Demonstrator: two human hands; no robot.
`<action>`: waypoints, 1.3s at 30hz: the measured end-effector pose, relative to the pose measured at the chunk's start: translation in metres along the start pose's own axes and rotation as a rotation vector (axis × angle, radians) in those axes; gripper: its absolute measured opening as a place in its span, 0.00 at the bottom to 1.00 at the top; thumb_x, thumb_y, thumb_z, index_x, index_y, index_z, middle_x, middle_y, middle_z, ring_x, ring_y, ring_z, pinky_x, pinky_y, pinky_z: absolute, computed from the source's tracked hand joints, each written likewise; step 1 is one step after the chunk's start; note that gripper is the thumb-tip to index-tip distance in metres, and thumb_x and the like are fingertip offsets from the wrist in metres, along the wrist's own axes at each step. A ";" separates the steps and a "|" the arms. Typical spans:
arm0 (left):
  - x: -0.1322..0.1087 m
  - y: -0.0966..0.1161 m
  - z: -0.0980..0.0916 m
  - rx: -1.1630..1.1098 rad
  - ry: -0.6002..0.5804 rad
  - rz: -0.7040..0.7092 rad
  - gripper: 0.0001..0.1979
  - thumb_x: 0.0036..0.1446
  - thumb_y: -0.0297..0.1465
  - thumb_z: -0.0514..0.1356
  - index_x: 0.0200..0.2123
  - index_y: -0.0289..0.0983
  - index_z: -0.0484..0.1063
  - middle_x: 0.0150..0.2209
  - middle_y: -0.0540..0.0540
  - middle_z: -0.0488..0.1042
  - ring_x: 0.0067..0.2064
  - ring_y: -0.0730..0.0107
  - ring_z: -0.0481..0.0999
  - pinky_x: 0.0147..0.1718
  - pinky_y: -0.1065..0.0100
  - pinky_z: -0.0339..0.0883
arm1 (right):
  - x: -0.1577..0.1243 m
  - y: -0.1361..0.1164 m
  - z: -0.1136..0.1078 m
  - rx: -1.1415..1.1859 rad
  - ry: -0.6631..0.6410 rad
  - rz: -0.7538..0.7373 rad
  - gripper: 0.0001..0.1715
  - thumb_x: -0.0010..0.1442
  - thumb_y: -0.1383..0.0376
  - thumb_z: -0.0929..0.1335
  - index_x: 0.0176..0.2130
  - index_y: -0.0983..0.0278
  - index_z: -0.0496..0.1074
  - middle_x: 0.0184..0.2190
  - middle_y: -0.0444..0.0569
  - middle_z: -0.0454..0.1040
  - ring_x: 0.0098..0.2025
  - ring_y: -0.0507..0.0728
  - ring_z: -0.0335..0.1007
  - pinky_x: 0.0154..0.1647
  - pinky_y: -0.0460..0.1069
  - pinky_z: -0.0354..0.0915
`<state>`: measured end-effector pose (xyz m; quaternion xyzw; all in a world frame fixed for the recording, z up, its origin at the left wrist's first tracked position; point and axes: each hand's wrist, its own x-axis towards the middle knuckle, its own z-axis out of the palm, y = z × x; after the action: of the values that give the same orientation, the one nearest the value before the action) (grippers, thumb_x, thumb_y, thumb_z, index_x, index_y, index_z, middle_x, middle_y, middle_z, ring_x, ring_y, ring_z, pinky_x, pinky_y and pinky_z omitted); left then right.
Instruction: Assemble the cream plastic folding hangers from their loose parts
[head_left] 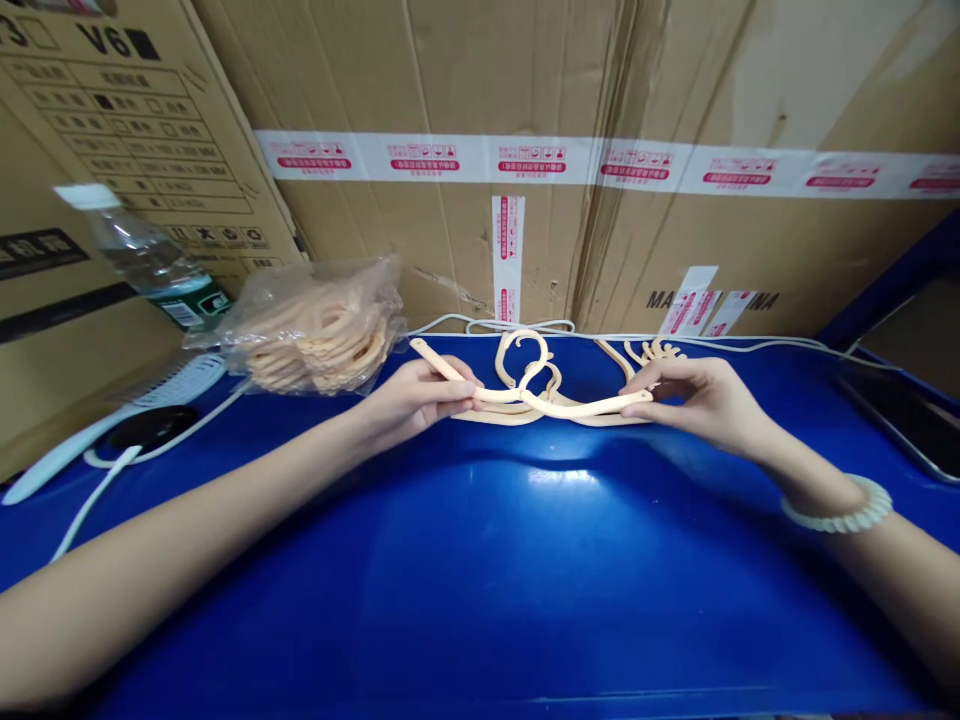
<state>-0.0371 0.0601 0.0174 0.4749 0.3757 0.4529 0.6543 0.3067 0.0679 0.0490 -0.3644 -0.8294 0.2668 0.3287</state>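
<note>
A cream-coloured clothes hanger (574, 408) is held up above the blue table, its curled hook pointing upward. My left hand (431, 398) pinches its left arm between thumb and fingers, leaving the end of that arm sticking out past the fingertips. At the other end, my right hand (694, 400) grips the tip of the right arm. Just behind lie more hangers of the same colour (501, 418), partly hidden by the held one. Several small curved pieces (660, 350) show beyond my right hand.
A clear plastic bag (330, 330) of similar cream pieces sits at left, beside a water bottle (161, 265), a pale hairbrush (142, 405) and a round black pad (150, 430) with a white cable. Cardboard boxes (420, 80) wall the back. A dark phone-like device (900, 410) lies at right.
</note>
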 end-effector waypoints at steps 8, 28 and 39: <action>0.010 0.005 -0.033 0.762 -0.175 0.245 0.10 0.48 0.33 0.72 0.31 0.34 0.77 0.31 0.46 0.81 0.33 0.69 0.79 0.33 0.72 0.71 | 0.003 0.007 -0.014 -0.501 -0.240 -0.185 0.11 0.60 0.58 0.71 0.29 0.62 0.76 0.30 0.49 0.76 0.34 0.58 0.71 0.40 0.54 0.64; -0.001 -0.034 -0.006 1.302 -0.280 0.754 0.10 0.68 0.29 0.53 0.48 0.36 0.72 0.51 0.37 0.75 0.53 0.57 0.74 0.52 0.54 0.67 | -0.005 0.014 0.017 -0.681 -0.275 0.034 0.20 0.64 0.58 0.69 0.52 0.65 0.74 0.48 0.57 0.80 0.47 0.63 0.78 0.45 0.54 0.72; 0.000 -0.040 -0.008 1.313 -0.140 0.795 0.06 0.66 0.26 0.55 0.40 0.36 0.73 0.49 0.38 0.77 0.52 0.56 0.76 0.51 0.52 0.70 | -0.007 0.019 0.029 -0.729 -0.143 0.019 0.17 0.65 0.59 0.67 0.51 0.65 0.74 0.45 0.56 0.80 0.42 0.61 0.78 0.40 0.52 0.71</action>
<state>-0.0353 0.0564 -0.0233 0.8927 0.3263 0.3069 0.0487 0.2972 0.0676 0.0152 -0.4455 -0.8875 -0.0184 0.1159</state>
